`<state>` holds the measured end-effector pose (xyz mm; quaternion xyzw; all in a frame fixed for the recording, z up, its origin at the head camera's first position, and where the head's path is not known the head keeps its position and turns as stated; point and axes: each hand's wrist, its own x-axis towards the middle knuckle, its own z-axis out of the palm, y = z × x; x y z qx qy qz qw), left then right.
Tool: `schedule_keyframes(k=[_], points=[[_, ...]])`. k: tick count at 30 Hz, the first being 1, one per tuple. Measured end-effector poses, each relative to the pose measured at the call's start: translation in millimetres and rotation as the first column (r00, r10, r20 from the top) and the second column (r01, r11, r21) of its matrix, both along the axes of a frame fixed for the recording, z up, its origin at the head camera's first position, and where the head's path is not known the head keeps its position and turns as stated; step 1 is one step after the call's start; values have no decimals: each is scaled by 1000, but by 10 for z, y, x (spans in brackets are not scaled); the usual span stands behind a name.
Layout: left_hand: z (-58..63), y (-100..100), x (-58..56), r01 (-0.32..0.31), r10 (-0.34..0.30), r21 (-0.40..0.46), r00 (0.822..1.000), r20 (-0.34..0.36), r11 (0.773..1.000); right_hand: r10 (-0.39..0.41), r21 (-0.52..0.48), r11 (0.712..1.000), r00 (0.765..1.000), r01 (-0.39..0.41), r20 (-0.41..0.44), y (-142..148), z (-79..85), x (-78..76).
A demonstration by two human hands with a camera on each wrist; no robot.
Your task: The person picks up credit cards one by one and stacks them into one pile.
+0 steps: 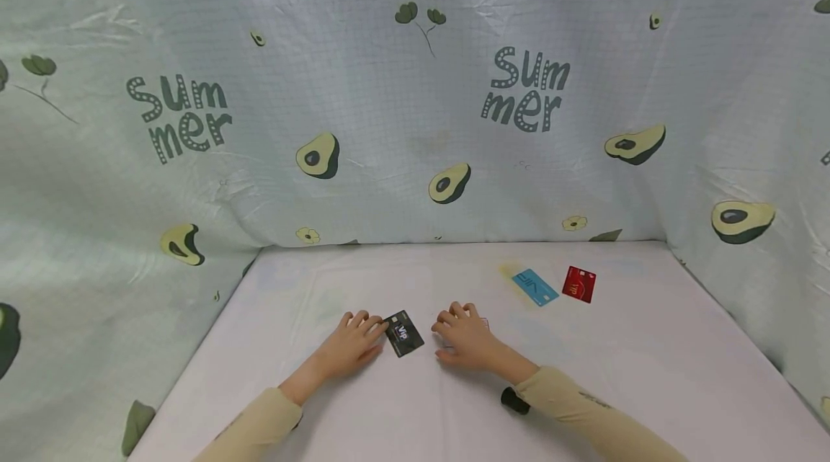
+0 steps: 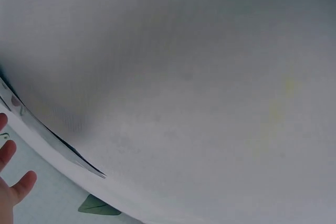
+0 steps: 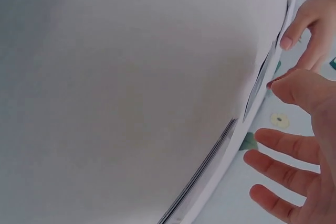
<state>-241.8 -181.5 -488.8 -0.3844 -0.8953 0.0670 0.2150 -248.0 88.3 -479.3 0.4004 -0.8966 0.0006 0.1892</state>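
On the white table lies a black card (image 1: 404, 334) printed "Vip". My left hand (image 1: 353, 343) is at its left side, with a fingertip at the card's upper left corner and the thumb apart from it. Just right of the card, my right hand (image 1: 468, 338) hovers low or rests, fingers loosely bent. A thin edge of another card (image 1: 485, 323) shows behind that hand; the rest is hidden. In the right wrist view, my right hand (image 3: 304, 161) has its fingers spread and holds nothing visible, with the left hand (image 3: 315, 30) beyond it.
Farther back on the right lie a blue card (image 1: 534, 287) and a red card (image 1: 579, 284), close together. A dark cylindrical object (image 1: 515, 401) sits beneath the right cuff. A cloth printed with avocados (image 1: 449, 183) hangs behind and along both sides of the table (image 1: 363, 419).
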Motion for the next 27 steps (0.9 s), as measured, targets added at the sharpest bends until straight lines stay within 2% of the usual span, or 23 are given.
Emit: schedule_keyframes(k=[7, 11, 15, 21, 27], points=[[31, -21, -122, 1, -1, -5, 999, 43, 1000, -60, 16, 998, 998, 60, 34, -112, 35, 33], [61, -14, -180, -10, 10, 0, 994, 113, 1000, -104, 30, 994, 994, 103, 37, -176, 44, 32], [84, 1, -226, -48, 50, -12, 978, 204, 999, -139, 60, 989, 990, 136, 36, -231, 65, 41], [130, 55, -267, -56, 54, -3, 961, 271, 998, -119, 87, 990, 989, 112, 92, -292, 102, 63], [135, 109, -288, -76, 91, -59, 948, 305, 995, -88, 138, 988, 986, 69, 140, -333, 96, 80]])
